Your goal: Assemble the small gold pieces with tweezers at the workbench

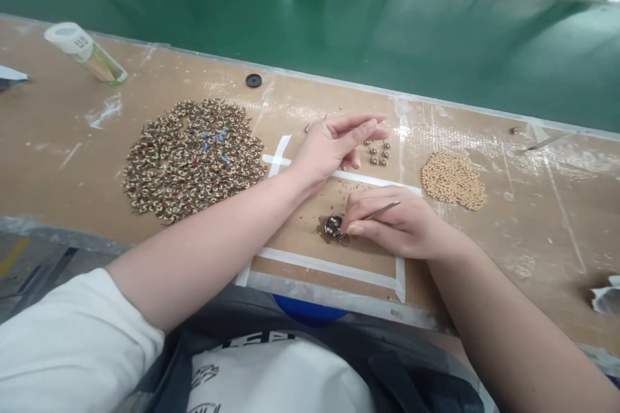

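Note:
My right hand [387, 222] rests on the brown work surface, fingers pinched round thin metal tweezers [382, 210]. The tweezer tips meet a small round dark part [334, 227] with wound coils on it, lying inside a white taped rectangle [334, 266]. My left hand [334, 145] hovers just beyond, fingers stretched out and loosely apart, holding nothing that I can see. A few small brass-coloured parts [378, 153] lie just past its fingertips.
A large heap of small wound coils [191, 158] lies at the left. A smaller heap of tan beads [453, 181] lies at the right. A tipped clear tube with a white cap [87, 51] and a black disc [253, 80] sit farther back. Behind runs a green conveyor belt [339, 19].

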A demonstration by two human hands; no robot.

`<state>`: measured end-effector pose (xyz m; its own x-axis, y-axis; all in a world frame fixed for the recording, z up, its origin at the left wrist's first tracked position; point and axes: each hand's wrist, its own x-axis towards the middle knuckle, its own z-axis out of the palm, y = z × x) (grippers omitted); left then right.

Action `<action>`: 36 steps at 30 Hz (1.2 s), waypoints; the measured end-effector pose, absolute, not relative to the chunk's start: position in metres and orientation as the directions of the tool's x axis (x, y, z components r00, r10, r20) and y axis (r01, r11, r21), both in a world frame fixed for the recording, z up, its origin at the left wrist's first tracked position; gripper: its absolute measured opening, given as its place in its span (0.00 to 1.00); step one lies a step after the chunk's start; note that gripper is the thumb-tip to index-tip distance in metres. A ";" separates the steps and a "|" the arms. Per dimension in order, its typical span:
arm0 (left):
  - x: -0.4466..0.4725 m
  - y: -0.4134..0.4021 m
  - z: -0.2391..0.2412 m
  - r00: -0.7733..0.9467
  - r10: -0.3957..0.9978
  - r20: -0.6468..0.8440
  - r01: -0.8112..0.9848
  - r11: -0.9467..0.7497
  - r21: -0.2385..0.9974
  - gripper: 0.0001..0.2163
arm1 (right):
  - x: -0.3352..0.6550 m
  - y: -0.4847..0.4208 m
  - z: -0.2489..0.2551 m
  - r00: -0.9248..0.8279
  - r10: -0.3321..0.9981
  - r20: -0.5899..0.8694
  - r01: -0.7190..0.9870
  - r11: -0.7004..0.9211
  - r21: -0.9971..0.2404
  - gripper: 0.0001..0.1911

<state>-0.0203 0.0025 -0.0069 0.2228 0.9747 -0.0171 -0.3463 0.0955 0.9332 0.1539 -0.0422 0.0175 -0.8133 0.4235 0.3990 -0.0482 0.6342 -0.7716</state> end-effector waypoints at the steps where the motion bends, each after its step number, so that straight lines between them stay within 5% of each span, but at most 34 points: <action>1: -0.020 0.002 -0.006 0.229 0.973 -0.024 -0.338 0.103 0.936 0.09 | 0.154 -0.042 0.017 -0.814 0.423 0.398 -0.051 0.630 -0.775 0.10; 6: -0.018 0.001 -0.005 0.254 0.967 -0.009 -0.324 0.094 0.941 0.11 | 0.161 -0.042 0.019 -0.728 0.547 0.413 -0.049 0.560 -0.827 0.12; 12: -0.018 0.000 -0.006 0.272 0.962 0.032 -0.286 0.049 0.957 0.11 | 0.170 -0.024 0.017 -0.127 0.871 0.475 -0.178 0.451 -0.874 0.18; 20: -0.020 0.000 -0.006 0.263 0.964 -0.039 -0.225 0.100 0.969 0.10 | 0.175 -0.003 0.006 0.164 0.927 0.337 -0.127 0.358 -0.925 0.22; 23: -0.020 0.001 -0.007 0.194 0.981 -0.029 -0.217 0.072 0.974 0.10 | 0.173 -0.013 0.009 0.066 0.904 0.423 -0.038 0.426 -0.904 0.22; 27: -0.020 0.001 -0.009 0.143 0.989 0.026 -0.176 -0.001 0.984 0.09 | 0.168 -0.029 0.016 -0.386 0.722 0.574 -0.040 0.609 -0.792 0.16; 30: -0.020 0.000 -0.008 0.146 0.989 0.018 -0.170 0.007 0.985 0.07 | 0.163 -0.036 0.016 -0.633 0.565 0.530 -0.077 0.635 -0.769 0.12; 36: -0.020 0.000 -0.008 0.165 0.986 0.018 -0.149 0.007 0.989 0.06 | 0.158 -0.039 0.014 -0.746 0.469 0.473 -0.047 0.671 -0.740 0.11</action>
<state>-0.0197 0.0004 -0.0076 0.1652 0.9861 0.0175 -0.1487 0.0073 0.9889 0.1583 -0.0388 0.0145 -0.7459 0.4692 0.4728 -0.0466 0.6712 -0.7398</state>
